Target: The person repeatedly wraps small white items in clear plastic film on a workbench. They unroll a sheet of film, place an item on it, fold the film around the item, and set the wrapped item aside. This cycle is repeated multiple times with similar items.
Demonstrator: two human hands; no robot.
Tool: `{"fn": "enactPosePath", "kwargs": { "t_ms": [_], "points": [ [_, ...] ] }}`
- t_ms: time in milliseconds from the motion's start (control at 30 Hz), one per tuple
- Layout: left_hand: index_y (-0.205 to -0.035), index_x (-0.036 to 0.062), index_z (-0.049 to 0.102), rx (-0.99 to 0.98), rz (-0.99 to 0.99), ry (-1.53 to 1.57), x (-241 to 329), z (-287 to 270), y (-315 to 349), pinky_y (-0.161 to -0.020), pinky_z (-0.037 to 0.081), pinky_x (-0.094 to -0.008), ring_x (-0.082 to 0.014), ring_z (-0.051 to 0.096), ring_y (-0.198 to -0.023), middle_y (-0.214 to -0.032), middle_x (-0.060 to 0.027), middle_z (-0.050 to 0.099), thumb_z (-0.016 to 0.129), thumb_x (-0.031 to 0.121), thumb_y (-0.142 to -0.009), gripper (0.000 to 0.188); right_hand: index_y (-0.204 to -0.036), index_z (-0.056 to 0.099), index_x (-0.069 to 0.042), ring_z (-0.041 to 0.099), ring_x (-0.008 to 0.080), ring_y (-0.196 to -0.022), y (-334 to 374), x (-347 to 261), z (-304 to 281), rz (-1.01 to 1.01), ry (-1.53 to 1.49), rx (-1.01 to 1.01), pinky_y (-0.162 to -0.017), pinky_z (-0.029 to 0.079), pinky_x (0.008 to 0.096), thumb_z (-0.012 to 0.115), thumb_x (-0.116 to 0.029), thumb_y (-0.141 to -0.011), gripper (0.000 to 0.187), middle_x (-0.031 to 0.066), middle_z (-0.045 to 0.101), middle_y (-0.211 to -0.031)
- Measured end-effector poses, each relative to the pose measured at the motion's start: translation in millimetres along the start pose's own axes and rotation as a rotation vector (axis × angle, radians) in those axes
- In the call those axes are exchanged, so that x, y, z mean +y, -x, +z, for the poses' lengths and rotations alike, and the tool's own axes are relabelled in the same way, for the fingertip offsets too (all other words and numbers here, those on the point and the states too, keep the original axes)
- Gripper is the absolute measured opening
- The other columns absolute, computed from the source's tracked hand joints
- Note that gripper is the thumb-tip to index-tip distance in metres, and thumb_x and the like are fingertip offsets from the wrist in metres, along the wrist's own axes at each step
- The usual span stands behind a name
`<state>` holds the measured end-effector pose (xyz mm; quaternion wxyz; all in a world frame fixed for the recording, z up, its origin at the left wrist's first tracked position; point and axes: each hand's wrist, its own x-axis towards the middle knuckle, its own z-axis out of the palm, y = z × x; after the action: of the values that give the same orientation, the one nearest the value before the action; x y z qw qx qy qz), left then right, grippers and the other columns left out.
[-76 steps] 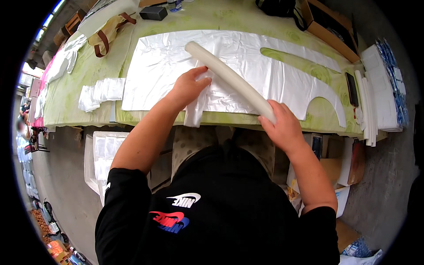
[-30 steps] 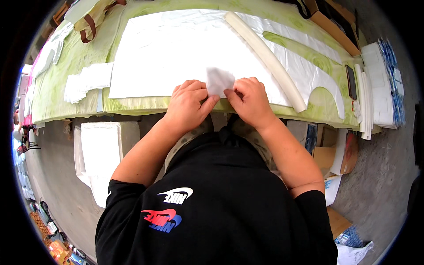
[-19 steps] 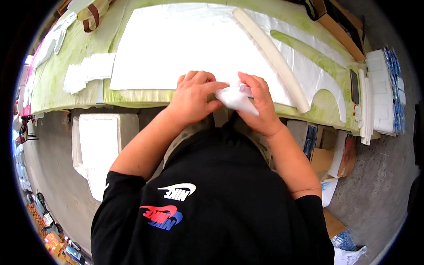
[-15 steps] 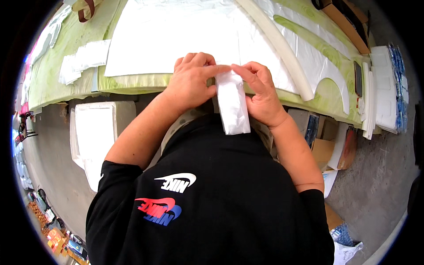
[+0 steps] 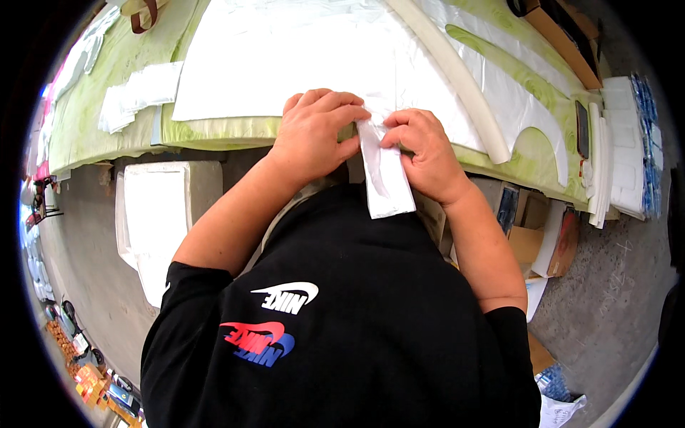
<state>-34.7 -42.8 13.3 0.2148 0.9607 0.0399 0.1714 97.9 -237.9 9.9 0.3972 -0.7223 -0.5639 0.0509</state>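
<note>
Between my hands hangs a narrow, folded white strip (image 5: pixel 387 187), thin like plastic film or paper; I cannot tell which. Its lower end drops past the table edge in front of my black shirt. My left hand (image 5: pixel 321 132) pinches the strip's upper left corner between thumb and fingers. On the other side, my right hand (image 5: pixel 424 150) has its fingertips closed on the right edge, a little below the top. Beyond both hands a large white sheet (image 5: pixel 285 57) lies flat on the table.
A green patterned cover (image 5: pixel 221 133) drapes the table. Several small white pieces (image 5: pixel 139 93) lie at left. A long pale roll (image 5: pixel 457 75) crosses the sheet; a phone (image 5: pixel 581 128) rests at the right edge. Below stand a white-topped block (image 5: pixel 153 203) and cardboard boxes (image 5: pixel 526 242).
My right hand has shifted down along the strip's right edge, away from the left fingertips. The strip's lower end has swung slightly right, and it now looks creased lengthwise.
</note>
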Motion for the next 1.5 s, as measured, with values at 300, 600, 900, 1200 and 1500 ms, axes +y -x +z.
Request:
{"fn": "enactPosePath", "kwargs": {
  "t_ms": [300,600,900,1200,1500],
  "points": [
    [-0.101,0.0137,0.074,-0.058,-0.13,0.073,5,-4,-7,-0.103,0.039,-0.0429,-0.0251,0.059,-0.118,-0.12,0.002,0.07,0.075,0.024,-0.086,0.018,-0.093,0.067,-0.006,0.063,0.031,-0.082,-24,-2,-15,0.386,-0.185,-0.077,-0.079,0.05,0.0397,0.071,-0.016,-0.083,0.015,0.0108,0.069,-0.088],
    [-0.09,0.0085,0.075,-0.042,-0.178,0.112,3,-3,-12,-0.102,0.038,-0.0434,-0.0269,0.058,-0.114,-0.115,-0.0013,0.068,0.071,0.029,-0.092,0.021,-0.1,0.07,0.0,0.069,0.0356,-0.085,-70,-3,-13,0.719,0.022,-0.237,-0.078,0.053,0.0433,0.065,-0.037,-0.09,0.038,0.0188,0.073,-0.091],
    [-0.134,0.0091,0.059,-0.02,-0.16,0.067,-7,-4,-23,-0.11,0.035,-0.0477,-0.0311,0.05,-0.129,-0.14,-0.0077,0.055,0.07,0.038,-0.093,0.052,-0.101,0.072,-0.002,0.07,0.038,-0.096,-84,-8,-11,0.789,0.151,-0.304,-0.085,0.055,0.0459,0.062,-0.037,-0.088,0.038,0.0202,0.074,-0.1],
    [-0.16,0.0168,0.037,-0.281,0.088,-0.217,-11,12,-35,-0.126,0.011,-0.0601,-0.033,0.019,-0.157,-0.169,-0.0093,0.028,0.058,0.068,-0.092,0.088,-0.124,0.057,-0.005,0.071,0.0346,-0.09,-60,-19,-2,0.775,0.099,-0.092,-0.081,0.056,0.0437,0.071,-0.028,-0.087,0.046,0.0145,0.073,-0.095],
    [-0.153,0.0245,0.049,-0.341,0.139,-0.132,1,-7,-3,-0.125,0.011,-0.061,-0.0333,0.025,-0.156,-0.165,-0.0062,0.038,0.075,0.033,-0.084,0.074,-0.12,0.056,-0.006,0.065,0.0289,-0.08,11,-54,-6,0.781,-0.32,-0.015,-0.076,0.052,0.0395,0.076,-0.018,-0.087,0.04,0.0095,0.07,-0.089]
  ]
}}
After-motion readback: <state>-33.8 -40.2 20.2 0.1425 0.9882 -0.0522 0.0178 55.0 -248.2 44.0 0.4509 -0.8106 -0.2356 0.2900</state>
